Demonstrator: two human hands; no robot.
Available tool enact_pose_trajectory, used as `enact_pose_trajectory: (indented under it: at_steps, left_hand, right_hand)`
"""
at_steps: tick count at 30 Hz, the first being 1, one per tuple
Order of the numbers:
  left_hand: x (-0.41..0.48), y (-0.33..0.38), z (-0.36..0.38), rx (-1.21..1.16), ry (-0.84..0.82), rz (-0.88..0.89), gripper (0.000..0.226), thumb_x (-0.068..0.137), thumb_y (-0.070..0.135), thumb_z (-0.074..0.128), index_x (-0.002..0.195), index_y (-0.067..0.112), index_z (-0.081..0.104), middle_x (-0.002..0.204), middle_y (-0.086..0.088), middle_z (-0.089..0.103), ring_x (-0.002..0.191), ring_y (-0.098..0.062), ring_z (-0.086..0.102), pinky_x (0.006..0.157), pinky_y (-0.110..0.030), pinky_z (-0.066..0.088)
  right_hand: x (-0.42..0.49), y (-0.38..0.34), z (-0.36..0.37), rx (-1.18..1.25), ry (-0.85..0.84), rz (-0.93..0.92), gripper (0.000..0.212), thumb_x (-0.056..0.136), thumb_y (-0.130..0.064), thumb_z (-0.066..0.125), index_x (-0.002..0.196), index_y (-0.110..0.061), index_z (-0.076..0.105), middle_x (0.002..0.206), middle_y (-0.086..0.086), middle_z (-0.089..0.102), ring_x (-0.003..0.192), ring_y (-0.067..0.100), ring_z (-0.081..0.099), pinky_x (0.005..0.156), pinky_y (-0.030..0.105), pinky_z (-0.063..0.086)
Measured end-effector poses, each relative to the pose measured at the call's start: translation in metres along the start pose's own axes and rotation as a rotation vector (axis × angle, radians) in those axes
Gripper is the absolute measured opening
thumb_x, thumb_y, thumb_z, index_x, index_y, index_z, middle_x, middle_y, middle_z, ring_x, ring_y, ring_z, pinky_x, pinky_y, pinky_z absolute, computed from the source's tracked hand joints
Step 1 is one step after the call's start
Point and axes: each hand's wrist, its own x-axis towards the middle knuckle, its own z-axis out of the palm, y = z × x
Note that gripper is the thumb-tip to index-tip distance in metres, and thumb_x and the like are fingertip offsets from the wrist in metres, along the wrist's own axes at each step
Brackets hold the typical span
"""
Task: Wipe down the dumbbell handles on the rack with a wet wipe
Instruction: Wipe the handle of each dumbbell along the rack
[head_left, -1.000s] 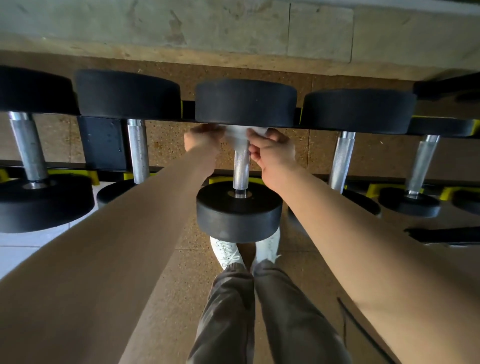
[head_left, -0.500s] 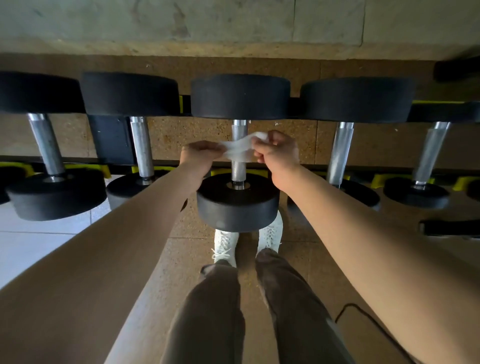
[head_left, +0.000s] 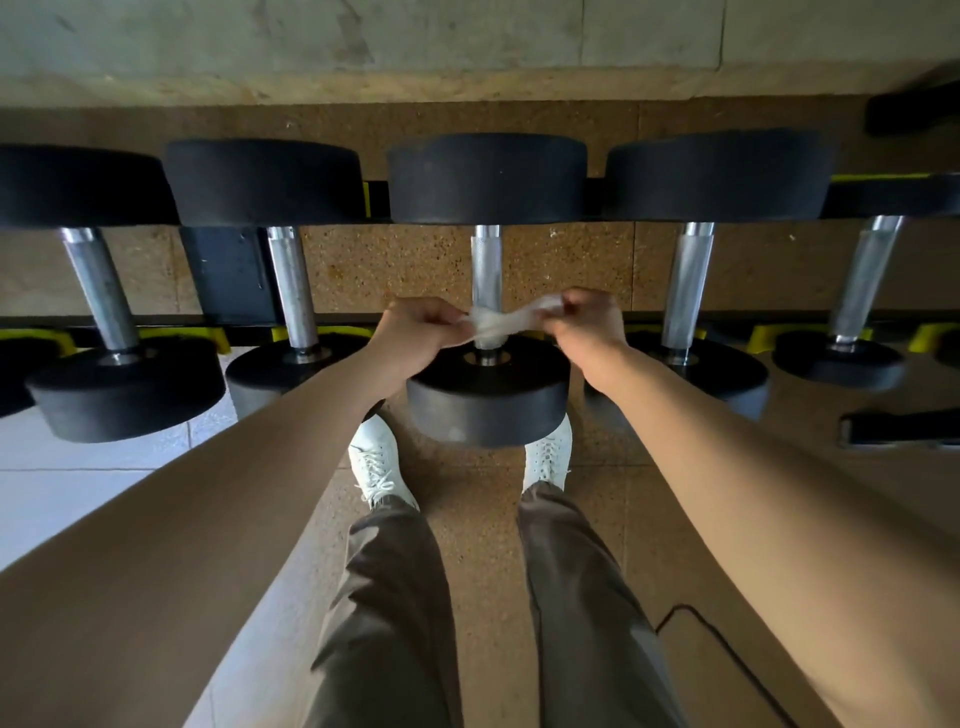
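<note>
Our left grip (head_left: 415, 332) pinches one end of the wet wipe (head_left: 498, 323) and our right grip (head_left: 589, 325) pinches the other, so the wipe is drawn taut between them, passed round the near end of the centre dumbbell's handle (head_left: 487, 270) as far as we can see. That handle runs straight away from us, from the near head (head_left: 488, 402) just this side of the wipe to the far head (head_left: 488, 176) on the rack (head_left: 221, 270). The grips sit level, one on each side, equally near the bar. We judge that the bare knurled length lies beyond the wipe, so the next stroke should travel along that axis, away from us. The neighbouring handles (head_left: 291, 286) stand well apart on either side
</note>
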Motion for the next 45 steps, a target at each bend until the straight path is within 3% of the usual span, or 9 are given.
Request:
enact_pose_trajectory:
  at_steps: [7, 12, 20, 24, 29, 36, 39, 42, 45]
  left_hand:
    - [0.007, -0.011, -0.004, 0.382, 0.145, -0.072, 0.007, 0.088, 0.03, 0.075, 0.084, 0.034, 0.072, 0.107, -0.001, 0.072, 0.098, -0.021, 0.068, 0.086, -0.033, 0.058]
    - [0.002, -0.006, 0.0, 0.323, -0.108, 0.022, 0.005, 0.087, 0.032, 0.078, 0.089, 0.031, 0.074, 0.095, 0.006, 0.069, 0.087, -0.01, 0.062, 0.079, -0.024, 0.045]
    - [0.021, -0.016, 0.005, 0.593, 0.173, -0.146, 0.037, 0.084, 0.048, 0.067, 0.109, 0.023, 0.073, 0.108, -0.003, 0.073, 0.096, -0.025, 0.069, 0.078, -0.037, 0.059]
    - [0.01, -0.003, 0.006, 0.476, -0.085, 0.041, 0.01, 0.085, 0.038, 0.076, 0.084, 0.028, 0.074, 0.097, 0.002, 0.07, 0.091, -0.014, 0.064, 0.074, -0.025, 0.051]
    - [0.013, -0.003, -0.01, 0.28, -0.001, 0.05, 0.01, 0.089, 0.02, 0.072, 0.084, 0.029, 0.073, 0.094, 0.006, 0.072, 0.088, -0.013, 0.066, 0.083, -0.028, 0.054]
    - [0.037, 0.028, -0.003, -0.335, 0.063, -0.138, 0.018, 0.098, 0.014, 0.06, 0.11, 0.025, 0.069, 0.107, -0.001, 0.074, 0.099, -0.018, 0.07, 0.083, -0.029, 0.059]
    - [0.042, 0.048, 0.003, -0.577, -0.021, -0.194, 0.02, 0.101, 0.015, 0.058, 0.119, 0.014, 0.065, 0.112, -0.008, 0.072, 0.102, -0.023, 0.07, 0.089, -0.037, 0.059]
    - [0.044, 0.058, 0.003, -0.733, -0.057, -0.201, 0.025, 0.102, 0.014, 0.054, 0.123, 0.003, 0.064, 0.11, -0.011, 0.071, 0.102, -0.026, 0.07, 0.089, -0.04, 0.059]
    - [0.048, 0.052, 0.0, -0.797, 0.035, -0.191, 0.032, 0.095, 0.009, 0.066, 0.127, 0.01, 0.065, 0.115, -0.002, 0.07, 0.106, -0.015, 0.066, 0.09, -0.027, 0.055]
  right_hand:
    - [-0.011, -0.004, 0.024, -0.263, -0.183, -0.051, 0.015, 0.077, -0.038, 0.079, 0.082, -0.026, 0.071, 0.091, -0.004, 0.07, 0.089, 0.017, 0.067, 0.084, 0.042, 0.058]
    - [-0.003, 0.006, 0.007, -0.459, -0.07, -0.064, 0.014, 0.088, -0.034, 0.071, 0.101, -0.028, 0.071, 0.108, 0.001, 0.069, 0.099, 0.02, 0.066, 0.086, 0.04, 0.058]
    - [-0.013, -0.007, 0.019, -0.414, -0.193, -0.141, 0.01, 0.086, -0.029, 0.072, 0.092, -0.021, 0.073, 0.096, -0.001, 0.069, 0.093, 0.018, 0.066, 0.084, 0.036, 0.057]
    - [-0.009, 0.005, 0.0, -0.367, 0.004, -0.069, 0.017, 0.096, -0.021, 0.061, 0.11, -0.012, 0.066, 0.104, 0.005, 0.065, 0.094, 0.018, 0.065, 0.078, 0.029, 0.057]
    - [0.003, 0.0, -0.027, -0.074, 0.342, -0.074, 0.014, 0.091, -0.017, 0.062, 0.078, -0.014, 0.055, 0.077, -0.004, 0.056, 0.075, 0.012, 0.057, 0.063, 0.026, 0.046]
    - [0.011, -0.047, 0.005, 0.582, 0.053, 0.012, 0.022, 0.096, -0.014, 0.061, 0.118, -0.013, 0.06, 0.119, 0.002, 0.066, 0.108, 0.018, 0.067, 0.095, 0.033, 0.056]
    - [0.011, -0.066, 0.021, 0.957, -0.112, 0.165, 0.025, 0.097, -0.01, 0.059, 0.122, -0.009, 0.061, 0.115, 0.009, 0.072, 0.099, 0.022, 0.072, 0.081, 0.033, 0.059]
    - [0.012, -0.072, 0.027, 1.009, -0.154, 0.202, 0.02, 0.098, -0.009, 0.055, 0.117, -0.008, 0.062, 0.109, 0.011, 0.073, 0.089, 0.02, 0.072, 0.064, 0.029, 0.057]
    - [0.018, -0.071, 0.027, 0.97, -0.091, 0.228, 0.028, 0.094, -0.013, 0.064, 0.122, -0.011, 0.062, 0.113, 0.012, 0.073, 0.098, 0.024, 0.071, 0.085, 0.038, 0.058]
